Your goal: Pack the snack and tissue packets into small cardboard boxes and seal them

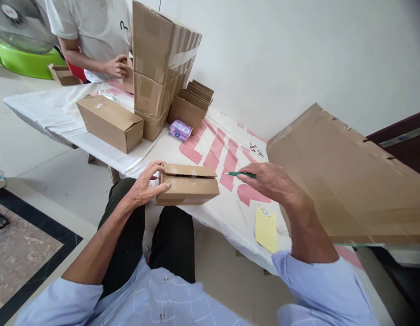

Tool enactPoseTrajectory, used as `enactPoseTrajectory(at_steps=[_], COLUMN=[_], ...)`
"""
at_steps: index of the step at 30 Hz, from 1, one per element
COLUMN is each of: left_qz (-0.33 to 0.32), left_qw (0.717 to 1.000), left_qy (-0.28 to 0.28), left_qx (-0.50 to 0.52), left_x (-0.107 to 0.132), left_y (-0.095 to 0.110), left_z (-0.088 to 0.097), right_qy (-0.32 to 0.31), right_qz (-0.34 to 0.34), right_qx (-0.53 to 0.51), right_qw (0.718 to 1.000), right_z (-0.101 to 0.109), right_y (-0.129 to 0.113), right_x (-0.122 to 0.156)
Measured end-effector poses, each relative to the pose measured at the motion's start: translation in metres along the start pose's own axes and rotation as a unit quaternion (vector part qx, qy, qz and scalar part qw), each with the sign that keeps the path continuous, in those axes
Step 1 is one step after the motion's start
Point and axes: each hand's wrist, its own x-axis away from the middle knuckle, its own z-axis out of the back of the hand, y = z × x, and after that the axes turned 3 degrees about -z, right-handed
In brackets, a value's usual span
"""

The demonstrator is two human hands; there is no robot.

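Observation:
A small brown cardboard box [191,185] lies on the table's near edge, its top flaps nearly closed with a slit between them. My left hand [145,183] grips the box's left end, fingers wrapped over the top and front. My right hand [271,181] hovers just right of the box, pinched on a thin green pen [240,174] whose tip points left toward the box's top.
A yellow sticky note [266,228] lies by my right wrist. Flat cardboard sheets [349,176] lean at the right. Behind stand a long closed box [110,122], a stack of taped boxes [160,68], flattened cartons [193,106] and a purple packet [180,130]. Another person [94,36] handles a box at the far end.

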Motion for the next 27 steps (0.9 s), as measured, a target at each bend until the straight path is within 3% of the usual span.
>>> enactPoseTrajectory(at_steps=[2, 5, 8, 11, 14, 16, 18, 20, 24, 27], left_qz=[-0.002, 0.0, 0.004, 0.008, 0.003, 0.001, 0.005, 0.01, 0.017, 0.018], left_qw=[1.0, 1.0, 1.0, 1.0, 0.999, 0.999, 0.999, 0.999, 0.999, 0.999], left_qy=[0.0, 0.003, -0.003, -0.009, -0.005, -0.003, -0.004, -0.009, -0.019, -0.022], left_qx=[0.003, 0.009, 0.001, -0.015, -0.032, -0.038, -0.037, -0.035, -0.037, -0.041], left_x=[0.0, 0.0, 0.001, 0.003, 0.005, 0.006, 0.007, 0.007, 0.005, 0.004], left_y=[0.0, 0.0, 0.0, 0.001, 0.002, 0.001, 0.0, -0.001, -0.001, 0.0], left_z=[-0.001, 0.0, 0.004, 0.007, 0.007, 0.006, 0.007, 0.008, 0.01, 0.008], right_qy=[-0.062, -0.074, -0.083, -0.01, 0.135, 0.182, 0.177, 0.147, 0.087, 0.09], right_qz=[-0.055, -0.183, -0.262, -0.271, -0.203, -0.106, -0.015, 0.03, 0.02, 0.006], right_qx=[0.009, -0.012, -0.002, -0.033, -0.116, -0.144, -0.135, -0.103, -0.019, 0.011], right_qw=[0.997, 0.98, 0.962, 0.962, 0.963, 0.967, 0.975, 0.983, 0.996, 0.996], right_z=[-0.001, -0.042, -0.104, -0.138, -0.134, -0.123, -0.116, -0.113, -0.12, -0.125], right_y=[0.032, 0.056, 0.058, 0.048, 0.018, -0.014, -0.048, -0.075, -0.101, -0.107], right_x=[0.021, 0.061, 0.094, 0.103, 0.089, 0.072, 0.056, 0.043, 0.029, 0.028])
